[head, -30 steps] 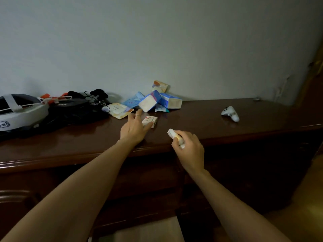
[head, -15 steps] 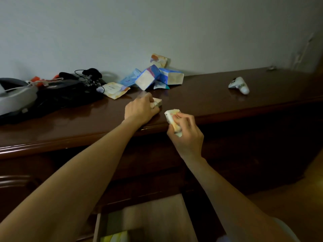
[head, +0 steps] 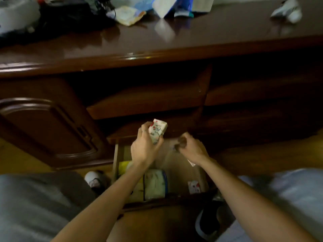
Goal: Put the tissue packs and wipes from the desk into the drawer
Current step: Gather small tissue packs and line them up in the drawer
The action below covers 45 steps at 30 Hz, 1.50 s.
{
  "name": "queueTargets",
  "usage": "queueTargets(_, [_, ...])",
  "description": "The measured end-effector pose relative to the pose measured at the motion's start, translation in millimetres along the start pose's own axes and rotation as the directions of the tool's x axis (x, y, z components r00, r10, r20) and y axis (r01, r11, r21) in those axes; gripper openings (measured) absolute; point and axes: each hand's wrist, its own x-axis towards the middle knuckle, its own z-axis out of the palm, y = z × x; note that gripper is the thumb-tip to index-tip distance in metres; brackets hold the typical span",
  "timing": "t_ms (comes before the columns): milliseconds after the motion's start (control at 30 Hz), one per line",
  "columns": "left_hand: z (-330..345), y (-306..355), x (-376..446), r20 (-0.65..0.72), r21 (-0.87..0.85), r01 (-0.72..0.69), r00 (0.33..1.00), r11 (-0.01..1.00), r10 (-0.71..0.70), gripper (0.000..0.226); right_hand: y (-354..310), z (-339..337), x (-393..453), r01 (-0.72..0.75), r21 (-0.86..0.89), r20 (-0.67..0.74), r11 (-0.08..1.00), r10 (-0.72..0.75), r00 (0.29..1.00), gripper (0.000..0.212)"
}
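Observation:
My left hand [head: 146,149] is shut on a small white tissue pack with red cartoon print [head: 157,131], held above the back of the open bottom drawer [head: 115,159]. My right hand [head: 191,149] hovers over the drawer's right side with fingers curled; a white sliver of tissue pack [head: 191,163] shows under its heel. Inside the drawer lie a yellow pack [head: 123,167], a large white wipes pack with a blue edge [head: 155,184] and a small red-printed pack [head: 194,186]. Several packs remain on the desk [head: 192,37]: a yellowish one [head: 128,13] and blue-and-white ones [head: 166,4].
A white controller [head: 286,12] lies at the desk's far right; a white headset [head: 15,14] and black cables [head: 70,14] sit at its left. Closed drawers [head: 145,105] are above the open one, a cabinet door [head: 43,128] to the left. My grey-clad knees flank the drawer.
Both hands have come down from the desk top to over the open bottom drawer, each carrying its pack. My view has tilted down, so the drawer's inside now shows.

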Motion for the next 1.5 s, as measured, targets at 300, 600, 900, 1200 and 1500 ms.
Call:
queueTargets(300, [78.3,-108.3,-88.1,0.330,0.197,0.238,0.897,0.951,-0.293,0.058,68.3,89.7,6.2,-0.172,-0.266,0.658,0.949,0.309,0.687,0.047])
queueTargets(600, [94.9,-132.0,-99.2,0.341,0.231,0.281,0.873,0.932,-0.348,0.059,90.5,124.6,30.3,-0.043,-0.357,0.567,0.933,0.253,0.784,0.030])
queueTargets(900, [105.0,-135.3,-103.5,0.339,0.191,0.306,0.871,0.933,-0.355,0.059,75.2,115.9,28.6,0.240,-0.536,0.633,0.810,0.197,0.749,0.021])
queueTargets(1200, [100.9,-139.6,-110.3,0.332,0.169,0.292,0.882,0.941,-0.333,0.059,73.9,111.9,28.0,-0.092,-0.291,0.501,0.952,0.234,0.834,0.027])
queueTargets(1500, [100.3,-141.4,-112.8,0.339,0.156,0.294,0.881,0.943,-0.330,0.059,64.9,136.4,11.6,-0.157,-0.064,0.588,0.985,0.165,0.792,0.059])
